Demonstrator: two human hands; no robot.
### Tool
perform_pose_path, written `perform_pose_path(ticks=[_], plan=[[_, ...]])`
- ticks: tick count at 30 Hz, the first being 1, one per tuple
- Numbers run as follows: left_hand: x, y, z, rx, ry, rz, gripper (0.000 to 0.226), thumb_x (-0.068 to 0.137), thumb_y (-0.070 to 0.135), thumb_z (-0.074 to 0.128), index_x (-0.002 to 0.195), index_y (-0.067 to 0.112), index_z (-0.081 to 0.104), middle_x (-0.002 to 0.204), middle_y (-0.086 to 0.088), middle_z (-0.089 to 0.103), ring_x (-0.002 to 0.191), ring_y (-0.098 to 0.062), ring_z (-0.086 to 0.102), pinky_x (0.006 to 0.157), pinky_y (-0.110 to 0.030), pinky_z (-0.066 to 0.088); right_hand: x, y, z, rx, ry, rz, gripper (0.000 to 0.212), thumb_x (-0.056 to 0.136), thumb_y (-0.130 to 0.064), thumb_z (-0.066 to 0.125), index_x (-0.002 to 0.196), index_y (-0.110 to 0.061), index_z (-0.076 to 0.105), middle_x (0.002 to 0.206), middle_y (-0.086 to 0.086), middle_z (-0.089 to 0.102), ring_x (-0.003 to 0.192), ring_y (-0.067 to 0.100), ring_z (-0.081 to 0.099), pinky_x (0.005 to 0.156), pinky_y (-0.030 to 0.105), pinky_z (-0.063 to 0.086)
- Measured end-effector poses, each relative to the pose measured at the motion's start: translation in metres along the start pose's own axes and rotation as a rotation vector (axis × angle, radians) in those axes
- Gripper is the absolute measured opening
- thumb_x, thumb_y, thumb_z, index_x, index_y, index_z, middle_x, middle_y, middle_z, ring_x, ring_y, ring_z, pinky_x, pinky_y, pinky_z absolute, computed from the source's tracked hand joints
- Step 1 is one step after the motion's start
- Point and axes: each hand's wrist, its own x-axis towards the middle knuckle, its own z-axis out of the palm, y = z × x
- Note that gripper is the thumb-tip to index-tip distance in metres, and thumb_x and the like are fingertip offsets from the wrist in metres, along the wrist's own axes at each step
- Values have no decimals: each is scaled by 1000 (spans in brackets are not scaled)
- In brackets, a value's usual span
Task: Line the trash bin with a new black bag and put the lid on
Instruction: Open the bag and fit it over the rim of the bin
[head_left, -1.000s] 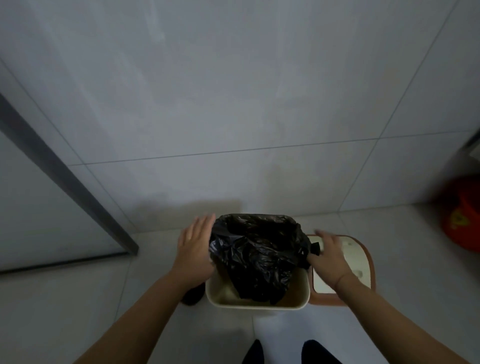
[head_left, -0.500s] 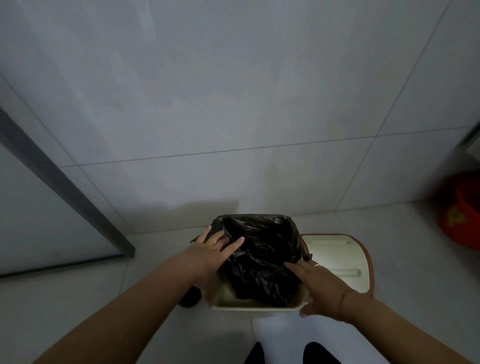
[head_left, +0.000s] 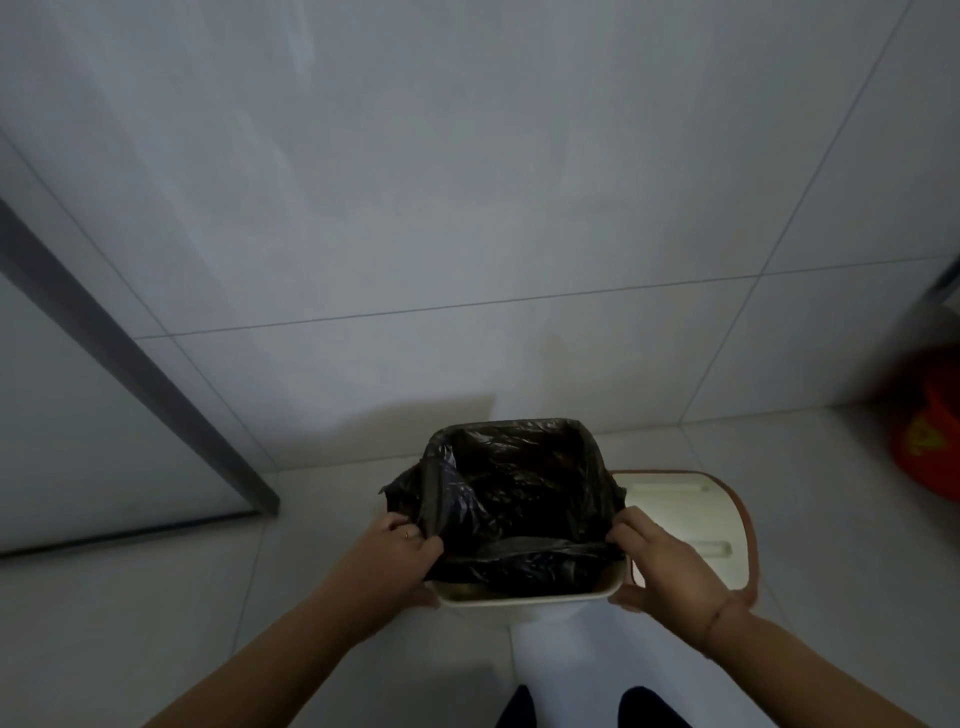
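Since half a second ago both hands have shifted from inside the bin's mouth to its near corners, and the bag's opening has spread wider. The left hand (head_left: 402, 553) is closed on the black bag (head_left: 519, 499) at the near-left corner, pinching a fold of plastic that flares out past the rim. The right hand (head_left: 657, 558) is closed on the bag's edge at the near-right corner, its lower fingers curling under the rim of the cream trash bin (head_left: 530, 597), which stands on the tiled floor (head_left: 156, 623) against the wall.

The far edge of the bag looks already folded over the far rim and both far corners. The near edge is not: it stretches as a band between the two hands, inside the bin, and the bare cream rim shows in front of it. So the lining seems roughly half done; the near side has yet to be pulled over and tucked. The lid (head_left: 691, 525), cream with a brown border, lies flat on the floor just to the right of the bin, not yet fitted.
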Motion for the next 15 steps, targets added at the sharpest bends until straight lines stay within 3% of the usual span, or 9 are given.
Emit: perform_pose_path(ticks=[2, 5, 8, 10, 12, 14, 15], plan=[[-8, 7, 11, -28, 97, 3, 40, 47, 57, 77, 70, 26, 66, 64, 10, 70, 65, -7, 69, 81, -20, 42, -3, -2, 1, 4, 33, 27, 44, 79, -34, 66, 117, -16, 55, 124, -3, 48, 99, 11, 57, 70, 6, 32], [-17, 13, 30, -100, 180, -43, 24, 70, 46, 61, 65, 24, 68, 68, 7, 73, 77, -10, 73, 76, -23, 48, -6, 0, 5, 37, 100, 58, 38, 80, -28, 68, 111, -7, 61, 121, 5, 55, 88, 21, 64, 65, 13, 35], [-24, 22, 39, -174, 245, -117, 39, 84, 43, 44, 62, 22, 69, 69, 7, 75, 85, -12, 74, 73, -19, 53, -8, 1, 6, 41, 96, 63, 36, 84, -32, 63, 109, -7, 62, 116, 5, 58, 89, 22, 64, 72, 21, 46], [-28, 31, 41, -196, 304, -143, 35, 83, 35, 48, 63, 20, 72, 74, 6, 76, 90, -14, 74, 78, -22, 47, -9, 2, 7, -12, 101, 69, 35, 84, -36, 61, 108, -10, 61, 110, 2, 62, 89, 21, 65, 76, 29, 51], [-29, 39, 44, -231, 353, -177, 27, 75, 26, 51, 63, 18, 73, 77, 3, 77, 92, -16, 74, 76, -23, 45, -11, 1, 8, -52, 159, 61, 31, 74, -35, 74, 92, -10, 67, 89, 2, 70, 70, 22, 69, 57, 32, 55], [-29, 46, 48, -269, 412, -229, 27, 74, 21, 50, 64, 15, 74, 80, 0, 78, 91, -19, 74, 76, -24, 47, -13, 2, 12, -101, 242, 17, 33, 51, -31, 89, 69, -12, 69, 60, 0, 69, 43, 18, 62, 35, 20, 45], [-28, 50, 52, -275, 440, -240, 28, 74, 18, 49, 67, 14, 76, 81, -2, 78, 90, -20, 74, 80, -25, 46, -14, 2, 13, -123, 283, 11, 36, 43, -30, 92, 65, -13, 69, 53, -2, 66, 36, 17, 59, 31, 16, 40]])
